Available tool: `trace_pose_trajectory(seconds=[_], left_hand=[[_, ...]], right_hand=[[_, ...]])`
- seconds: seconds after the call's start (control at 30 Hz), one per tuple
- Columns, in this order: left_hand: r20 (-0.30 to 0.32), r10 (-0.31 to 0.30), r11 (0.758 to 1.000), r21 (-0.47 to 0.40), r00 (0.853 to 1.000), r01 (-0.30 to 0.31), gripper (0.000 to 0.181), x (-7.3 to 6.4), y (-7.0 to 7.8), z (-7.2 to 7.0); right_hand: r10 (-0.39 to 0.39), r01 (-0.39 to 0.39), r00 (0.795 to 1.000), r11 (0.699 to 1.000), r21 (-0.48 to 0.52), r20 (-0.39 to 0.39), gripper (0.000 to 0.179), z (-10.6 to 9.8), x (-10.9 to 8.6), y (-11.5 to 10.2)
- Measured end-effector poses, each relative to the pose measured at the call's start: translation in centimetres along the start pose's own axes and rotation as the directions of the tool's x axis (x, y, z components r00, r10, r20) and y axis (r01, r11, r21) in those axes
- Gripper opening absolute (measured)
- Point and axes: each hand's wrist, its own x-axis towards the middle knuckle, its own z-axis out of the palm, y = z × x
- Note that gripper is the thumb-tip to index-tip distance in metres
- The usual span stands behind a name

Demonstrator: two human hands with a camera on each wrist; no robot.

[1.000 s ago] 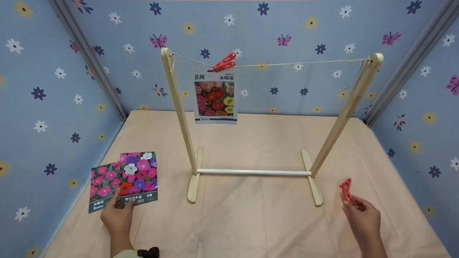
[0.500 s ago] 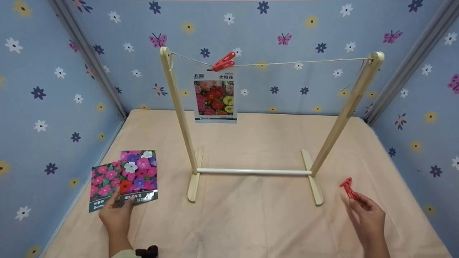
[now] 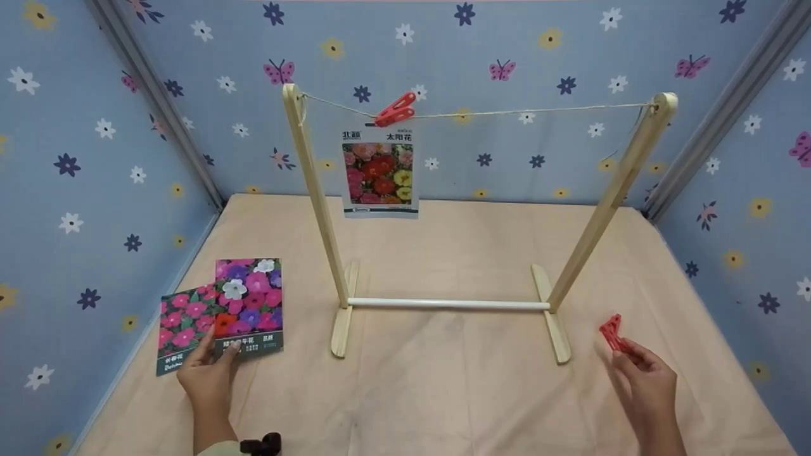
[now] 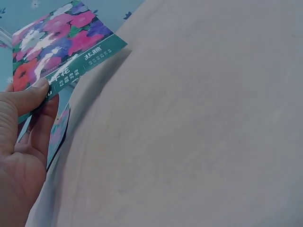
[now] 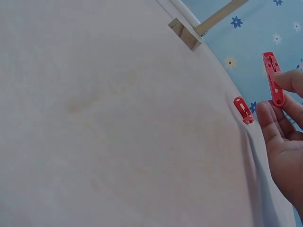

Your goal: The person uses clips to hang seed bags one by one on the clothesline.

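In the head view my left hand (image 3: 209, 373) pinches the lower edge of a flower seed packet (image 3: 250, 294) with pink, purple and white blooms, thumb on its front. The left wrist view has this packet (image 4: 57, 47) raised and tilted above the cloth. A second seed packet (image 3: 184, 320) with pink flowers lies under and left of it, partly covered. At the right, my right hand (image 3: 652, 380) pinches a red clothespin (image 5: 273, 80) between thumb and fingers. Another red clothespin (image 5: 244, 109) lies on the cloth beyond that hand in the right wrist view.
A wooden frame with two posts (image 3: 320, 209) and a white crossbar (image 3: 443, 304) stands mid-table. A string (image 3: 538, 111) spans its tops; a red clothespin (image 3: 396, 109) holds a seed packet (image 3: 380, 174) there. Flower-patterned walls (image 3: 443, 38) enclose the peach cloth (image 3: 431, 392).
The packet in my left hand has moved slightly up and to the right, off the second packet. My right hand has shifted a little to the right, still pinching the clothespin.
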Motion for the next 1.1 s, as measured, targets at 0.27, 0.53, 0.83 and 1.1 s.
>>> trace_pose_trajectory(seconds=[0.27,0.53,0.83,1.1], left_hand=[[0.042,-0.033,0.992,-0.119,0.999,0.037,0.061,-0.6,0.8,1.0],[0.082,-0.061,0.985,-0.158,0.995,0.073,0.061,-1.4,2.4,1.8],[0.082,-0.013,0.936,-0.35,0.997,0.041,0.05,-2.2,3.4,2.4],[0.114,-0.013,0.911,-0.409,0.993,0.059,0.045,-2.8,4.2,2.4]], right_hand=[[-0.048,0.048,0.999,0.999,-0.009,-0.005,0.044,0.4,-0.1,-0.1],[-0.117,0.113,0.992,0.991,0.072,0.047,0.043,0.5,-0.3,0.0],[-0.173,0.168,0.983,0.983,0.074,0.065,0.037,0.7,-0.5,-0.2],[-0.154,0.15,0.985,0.987,0.052,0.078,0.043,1.0,-0.7,-0.5]])
